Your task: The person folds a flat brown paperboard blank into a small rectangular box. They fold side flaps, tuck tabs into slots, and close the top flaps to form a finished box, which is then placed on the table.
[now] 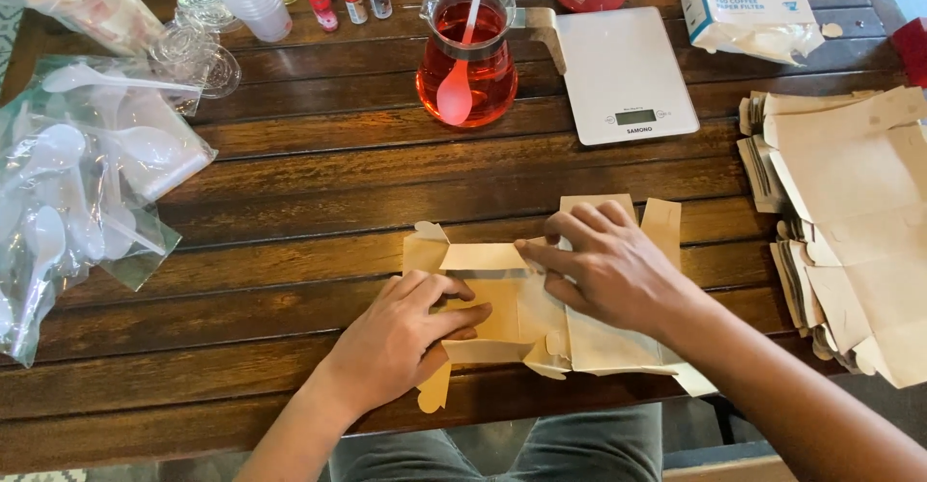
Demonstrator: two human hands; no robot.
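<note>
Bare table (319,168) beyond the hands; spoon bag (87,183) left, glass jug (467,52) ahead, cardboard stack (850,221) right.
</note>
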